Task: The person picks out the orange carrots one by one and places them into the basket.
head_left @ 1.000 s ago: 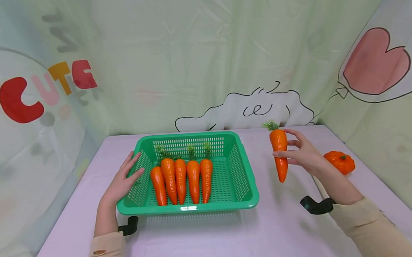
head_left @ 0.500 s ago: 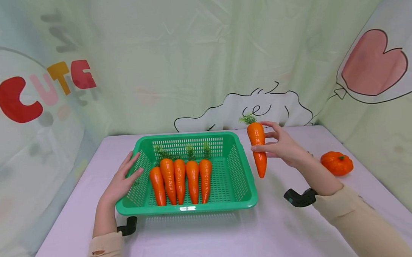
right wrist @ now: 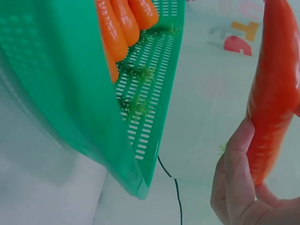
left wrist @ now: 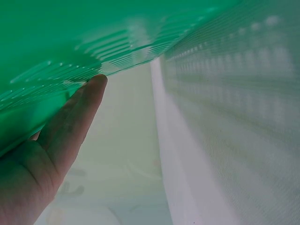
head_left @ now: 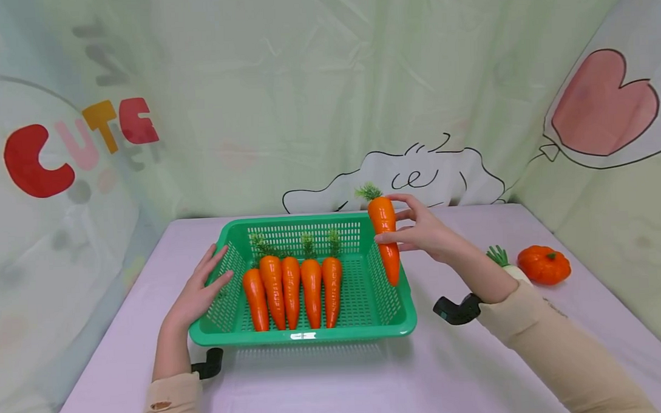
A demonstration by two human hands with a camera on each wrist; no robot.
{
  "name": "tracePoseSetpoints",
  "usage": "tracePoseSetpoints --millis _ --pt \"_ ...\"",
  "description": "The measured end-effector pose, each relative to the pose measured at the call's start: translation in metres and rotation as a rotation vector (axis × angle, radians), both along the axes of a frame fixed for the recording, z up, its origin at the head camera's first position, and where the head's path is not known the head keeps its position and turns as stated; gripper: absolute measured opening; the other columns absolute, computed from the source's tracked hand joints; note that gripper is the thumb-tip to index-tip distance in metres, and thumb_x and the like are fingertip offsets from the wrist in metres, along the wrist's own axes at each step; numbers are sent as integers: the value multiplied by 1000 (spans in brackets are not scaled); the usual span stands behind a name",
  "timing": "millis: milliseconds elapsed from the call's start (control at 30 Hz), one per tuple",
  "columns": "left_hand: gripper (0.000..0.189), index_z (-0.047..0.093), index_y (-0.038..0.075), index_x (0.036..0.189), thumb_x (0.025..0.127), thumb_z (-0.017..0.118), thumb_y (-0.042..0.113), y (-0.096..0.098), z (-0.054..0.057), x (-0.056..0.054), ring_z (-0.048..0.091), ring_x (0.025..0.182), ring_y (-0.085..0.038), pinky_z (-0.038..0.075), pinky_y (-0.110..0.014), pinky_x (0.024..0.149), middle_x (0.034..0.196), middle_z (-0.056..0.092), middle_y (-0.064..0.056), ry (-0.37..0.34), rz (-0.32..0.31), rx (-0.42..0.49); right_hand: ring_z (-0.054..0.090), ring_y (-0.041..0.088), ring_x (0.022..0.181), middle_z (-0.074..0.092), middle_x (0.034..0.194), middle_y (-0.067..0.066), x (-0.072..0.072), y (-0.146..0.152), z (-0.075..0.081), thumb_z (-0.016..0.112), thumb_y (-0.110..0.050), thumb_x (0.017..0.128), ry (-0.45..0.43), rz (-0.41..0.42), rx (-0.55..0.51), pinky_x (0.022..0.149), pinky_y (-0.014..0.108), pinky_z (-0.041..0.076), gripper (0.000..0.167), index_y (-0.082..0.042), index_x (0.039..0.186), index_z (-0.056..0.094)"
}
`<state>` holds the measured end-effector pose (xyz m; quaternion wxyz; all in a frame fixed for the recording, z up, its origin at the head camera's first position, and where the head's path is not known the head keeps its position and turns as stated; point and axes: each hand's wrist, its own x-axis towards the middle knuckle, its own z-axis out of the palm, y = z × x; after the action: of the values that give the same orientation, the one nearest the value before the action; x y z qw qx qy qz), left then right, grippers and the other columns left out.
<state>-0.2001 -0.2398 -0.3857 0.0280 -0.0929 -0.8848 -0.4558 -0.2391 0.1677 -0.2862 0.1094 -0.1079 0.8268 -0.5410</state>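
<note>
A carrot (head_left: pixel 384 226) with a green tuft is held upright, slightly tilted, by my right hand (head_left: pixel 419 231). Its fingers and thumb pinch the carrot from the right, above the right wall of the green basket (head_left: pixel 302 336). In the right wrist view, fingers (right wrist: pixel 240 171) press against the carrot (right wrist: pixel 274 89). My left hand (head_left: pixel 197 293) rests at the basket's left rim, fingers fairly straight and thumb over the inner side. In the left wrist view, a finger (left wrist: pixel 75 122) lies along the outer wall. Several carrots (head_left: pixel 291 293) lie side by side in the basket, tops toward the back.
On the right of the table (head_left: pixel 326 383) lie an orange pumpkin (head_left: pixel 544 264) and a white radish (head_left: pixel 515 273) with green leaves, partly hidden by the right forearm. A printed curtain (head_left: pixel 327 109) hangs behind the table.
My right hand has moved left with the carrot, from beside the basket to over its right wall. The radish has come into view behind the forearm. My left hand and the basket stay put.
</note>
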Motion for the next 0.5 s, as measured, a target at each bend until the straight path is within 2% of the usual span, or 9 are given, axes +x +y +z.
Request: tracePoseSetpoints --millis 233,500 --pt "59 24 16 146 95 50 28 0 -1 -1 1 137 -37 9 -69 98 153 1 -7 2 5 -6 54 37 102 32 129 24 -6 -17 2 73 -18 79 -42 12 -22 79 42 51 85 -16 143 16" --pt "59 24 17 146 95 50 30 0 -1 -1 1 137 -37 10 -69 98 153 1 -7 6 2 -7 57 35 96 34 125 23 -12 -39 -4 75 -15 75 -86 36 -42 75 43 53 84 -17 140 22"
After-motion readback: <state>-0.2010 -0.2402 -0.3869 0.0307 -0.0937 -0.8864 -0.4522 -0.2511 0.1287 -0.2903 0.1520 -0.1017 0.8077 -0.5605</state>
